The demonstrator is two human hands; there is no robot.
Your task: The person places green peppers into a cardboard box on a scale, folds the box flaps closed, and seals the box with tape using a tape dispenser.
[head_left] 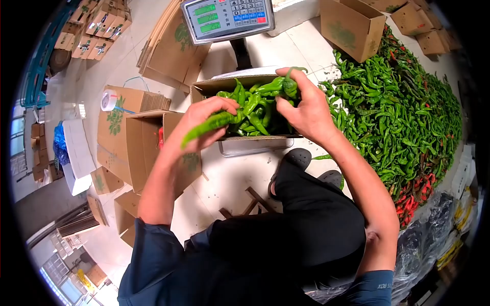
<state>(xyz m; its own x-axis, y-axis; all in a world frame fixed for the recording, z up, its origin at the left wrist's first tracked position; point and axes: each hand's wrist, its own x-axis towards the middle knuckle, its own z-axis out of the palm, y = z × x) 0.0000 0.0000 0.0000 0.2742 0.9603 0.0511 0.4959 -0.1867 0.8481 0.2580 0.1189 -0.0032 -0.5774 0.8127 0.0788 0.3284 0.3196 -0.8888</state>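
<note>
A cardboard box (204, 92) of long green peppers (253, 104) sits on the scale's platform (255, 147). At its left end my left hand (206, 117) is closed round a long green pepper (206, 127), whose tip points toward me over the box's near left corner. My right hand (305, 104) is over the box's right end, its thumb and fingers curled round a green pepper (289, 87). Above the box's far side stands the scale's display (228, 19), with lit green number panels.
A large heap of green peppers (393, 107) lies on the floor at the right, with red ones at its near end. An open box (342, 25) stands behind it. At the left are more boxes (143, 148) and a tape roll (108, 100). Flattened cardboard (168, 46) leans behind.
</note>
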